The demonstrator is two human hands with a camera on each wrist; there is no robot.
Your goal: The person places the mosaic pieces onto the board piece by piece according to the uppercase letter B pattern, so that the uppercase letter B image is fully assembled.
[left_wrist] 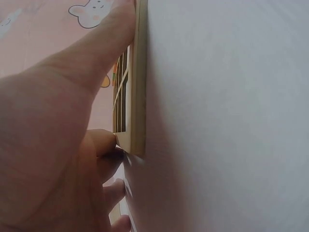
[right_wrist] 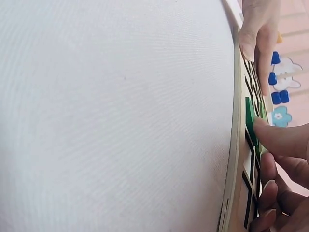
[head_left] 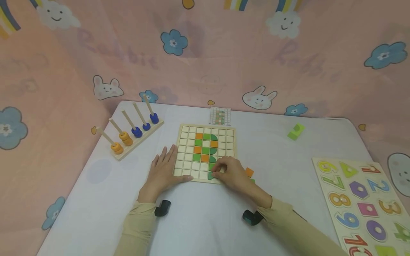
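A square wooden grid board (head_left: 186, 167) lies on the table, with orange, light green and dark green tiles forming a pattern in its cells. My left hand (head_left: 164, 172) rests against its left side, fingers extended along the edge and thumb over the near edge. In the left wrist view the thumb lies along the board's frame (left_wrist: 138, 111). Curled over the near right part of the grid, my right hand (head_left: 231, 173) pinches a dark green curved tile (right_wrist: 249, 118) in the bottom row. The thumb (right_wrist: 277, 137) presses against that tile.
An orange tile (head_left: 249, 172) lies right of the board, beside the right hand. A pattern card (head_left: 220, 116) sits behind the board. A bead-peg stand (head_left: 137, 140) is at left, a light green block (head_left: 296, 131) at back right, a number puzzle (head_left: 350, 193) at right.
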